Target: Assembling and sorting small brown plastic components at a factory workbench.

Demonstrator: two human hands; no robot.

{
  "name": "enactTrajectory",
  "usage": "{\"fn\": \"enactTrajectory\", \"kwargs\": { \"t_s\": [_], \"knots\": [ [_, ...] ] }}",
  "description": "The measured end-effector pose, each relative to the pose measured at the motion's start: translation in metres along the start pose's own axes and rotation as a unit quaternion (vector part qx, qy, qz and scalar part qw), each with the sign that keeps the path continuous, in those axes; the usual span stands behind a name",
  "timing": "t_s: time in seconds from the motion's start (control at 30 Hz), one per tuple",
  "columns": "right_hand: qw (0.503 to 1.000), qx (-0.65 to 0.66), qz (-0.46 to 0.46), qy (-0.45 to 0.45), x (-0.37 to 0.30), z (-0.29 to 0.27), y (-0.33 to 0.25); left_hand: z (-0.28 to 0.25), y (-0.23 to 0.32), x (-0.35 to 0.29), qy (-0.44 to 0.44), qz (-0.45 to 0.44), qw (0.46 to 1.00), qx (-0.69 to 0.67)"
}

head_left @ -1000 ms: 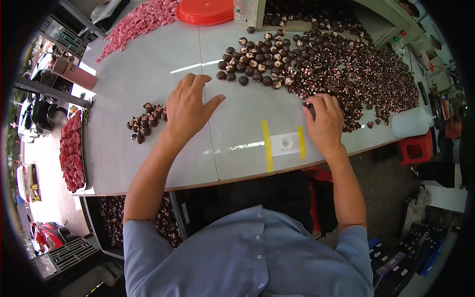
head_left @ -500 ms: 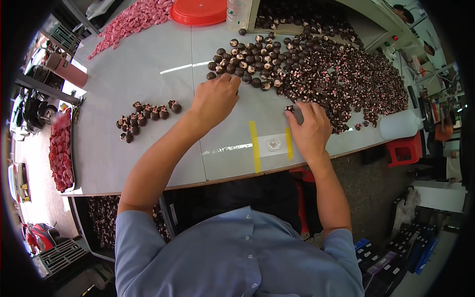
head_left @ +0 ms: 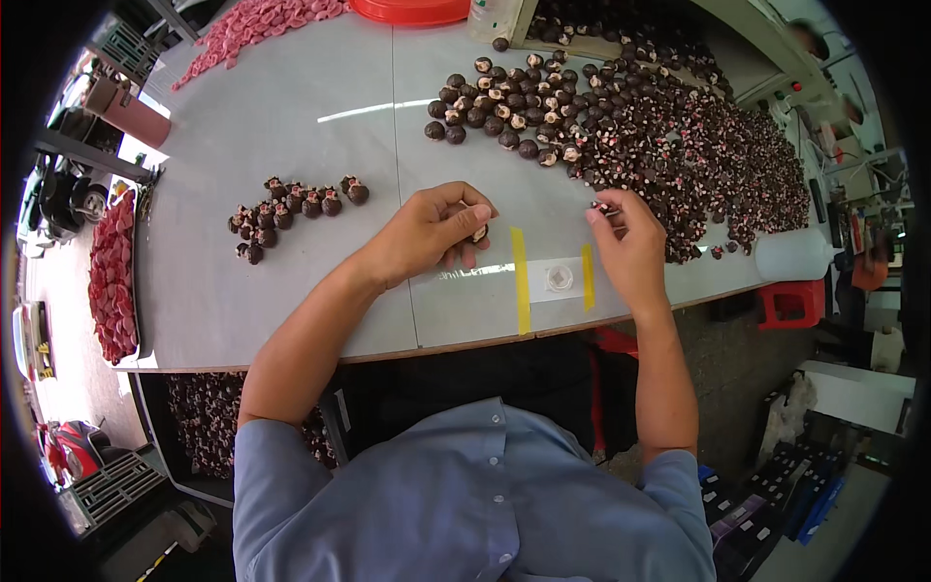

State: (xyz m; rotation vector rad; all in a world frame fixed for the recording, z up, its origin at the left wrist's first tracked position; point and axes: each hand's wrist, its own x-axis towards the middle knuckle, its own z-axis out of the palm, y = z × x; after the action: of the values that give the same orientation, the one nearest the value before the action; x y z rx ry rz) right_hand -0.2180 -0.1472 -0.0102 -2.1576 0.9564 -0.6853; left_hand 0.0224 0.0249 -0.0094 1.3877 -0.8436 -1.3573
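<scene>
Left hand [head_left: 430, 230]: fingers curl around a dark ball [head_left: 479, 235] with a pale patch, the thumb seemingly steadying it.
Right hand [head_left: 634, 236]: thumb and fingertips pinch a small speckled piece [head_left: 604, 209], the grip probably suiting its size.
Loose balls [head_left: 515, 100]: beside the speckled heap [head_left: 689, 175], apparently for easy reach.
Topped balls [head_left: 311, 207]: clustered at left, well apart, perhaps to avoid mixing.
Yellow tape [head_left: 522, 283]: seems to secure the white sheet [head_left: 545, 295].

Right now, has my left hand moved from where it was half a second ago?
Yes. Judged against the left yellow tape strip, your left hand has moved toward the near table edge, away from the loose dark brown balls.
</scene>
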Motion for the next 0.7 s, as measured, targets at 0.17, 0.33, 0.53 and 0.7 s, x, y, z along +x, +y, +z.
{"fn": "enactTrajectory", "kwargs": {
  "t_s": [0.17,0.33,0.53,0.7],
  "knots": [
    [0.979,0.178,0.07,-0.074,-0.019,-0.015,0.013,-0.002,0.002,-0.001,-0.024,-0.031,0.999,0.014],
    [0.977,0.186,0.037,-0.101,-0.038,-0.028,0.007,0.003,-0.006,-0.006,-0.027,0.032,0.998,0.045],
    [0.983,0.015,-0.118,-0.138,-0.044,-0.04,-0.021,0.013,-0.005,-0.014,-0.025,0.108,0.978,0.179],
    [0.962,-0.088,-0.208,-0.155,-0.043,-0.036,-0.029,0.016,-0.01,-0.015,-0.026,0.136,0.972,0.187]
  ]
}}
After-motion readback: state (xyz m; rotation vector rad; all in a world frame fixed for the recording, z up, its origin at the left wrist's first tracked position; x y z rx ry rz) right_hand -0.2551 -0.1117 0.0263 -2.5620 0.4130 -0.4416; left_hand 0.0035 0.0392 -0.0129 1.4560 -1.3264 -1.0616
